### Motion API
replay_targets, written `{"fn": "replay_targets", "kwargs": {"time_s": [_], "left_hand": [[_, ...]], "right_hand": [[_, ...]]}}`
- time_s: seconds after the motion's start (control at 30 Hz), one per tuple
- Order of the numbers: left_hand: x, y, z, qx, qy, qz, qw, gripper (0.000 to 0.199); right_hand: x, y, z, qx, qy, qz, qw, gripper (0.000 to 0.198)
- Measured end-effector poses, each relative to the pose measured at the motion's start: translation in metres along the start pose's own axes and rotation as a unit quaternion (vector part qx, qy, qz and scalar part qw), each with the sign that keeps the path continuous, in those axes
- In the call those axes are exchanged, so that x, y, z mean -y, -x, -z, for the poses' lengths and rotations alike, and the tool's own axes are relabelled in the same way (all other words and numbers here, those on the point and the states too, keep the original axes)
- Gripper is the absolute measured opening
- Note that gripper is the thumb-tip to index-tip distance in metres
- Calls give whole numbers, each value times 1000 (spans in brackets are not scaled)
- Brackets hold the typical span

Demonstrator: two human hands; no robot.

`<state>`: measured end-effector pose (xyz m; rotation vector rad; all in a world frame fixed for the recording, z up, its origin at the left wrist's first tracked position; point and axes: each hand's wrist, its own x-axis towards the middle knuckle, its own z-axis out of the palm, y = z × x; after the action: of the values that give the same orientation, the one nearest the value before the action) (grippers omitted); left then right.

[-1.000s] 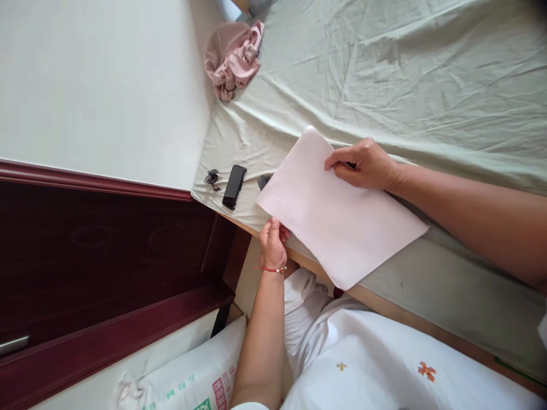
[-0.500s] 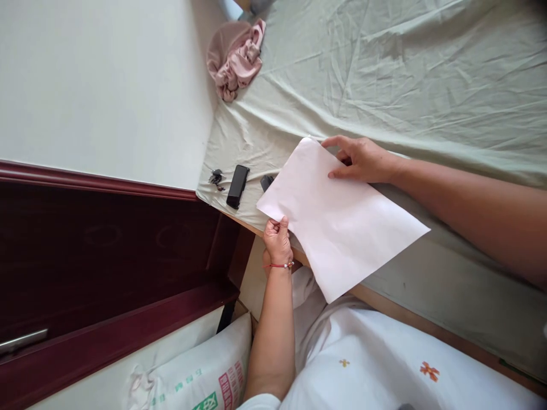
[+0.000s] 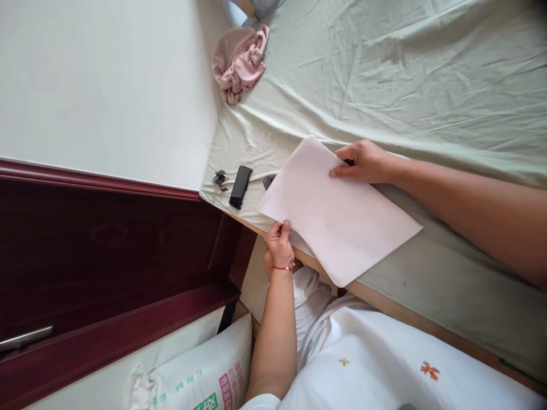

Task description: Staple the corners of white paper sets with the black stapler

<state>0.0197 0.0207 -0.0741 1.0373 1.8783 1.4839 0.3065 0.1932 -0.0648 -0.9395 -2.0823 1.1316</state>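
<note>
A white sheet of paper [image 3: 337,219] slants over the bed's near edge, its lower corner hanging past the edge. My left hand [image 3: 279,242], with a red beaded bracelet at the wrist, pinches the paper's near-left edge. On the far-right edge, my right hand [image 3: 370,162] holds the sheet between thumb and fingers; the fingertips behind the paper are partly hidden. A small dark object [image 3: 268,181] shows partly from behind the paper's left corner; its kind cannot be made out.
Left of the paper lie a black rectangular case [image 3: 240,187] and a bunch of keys [image 3: 219,177]. Crumpled pink cloth [image 3: 241,65] rests by the wall on the pale green sheet [image 3: 384,74]. A dark red wooden panel [image 3: 106,245] and a printed white sack [image 3: 200,364] stand left.
The paper's lower corner has risen and the sheet looks flatter. My right hand's fingers have closed further onto its far edge. My left hand keeps its pinch.
</note>
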Motion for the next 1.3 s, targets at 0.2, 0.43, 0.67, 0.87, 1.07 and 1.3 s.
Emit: {"fn": "replay_targets", "kwargs": {"time_s": [0.2,0.43,0.67,0.87,1.07,1.3], "left_hand": [[3,-6,-5,-38,12,-2,999,57],[0,-4,-7,-55,27,6,998,69],[5,-2,-2,-36,55,14,998,65],[8,-2,-1,-55,90,26,994,62],[8,-2,0,-13,73,-1,997,50],[11,-3,-2,-34,63,-19,997,52]], "right_hand": [[2,-1,1,1,9,-36,999,24],[-2,-3,0,-8,-39,0,999,26],[-5,-4,-1,-4,-25,6,1000,29],[-5,-3,-2,-4,-21,3,1000,31],[-4,-3,-1,9,-25,-5,1000,26],[3,-3,0,-15,9,-38,999,10]]}}
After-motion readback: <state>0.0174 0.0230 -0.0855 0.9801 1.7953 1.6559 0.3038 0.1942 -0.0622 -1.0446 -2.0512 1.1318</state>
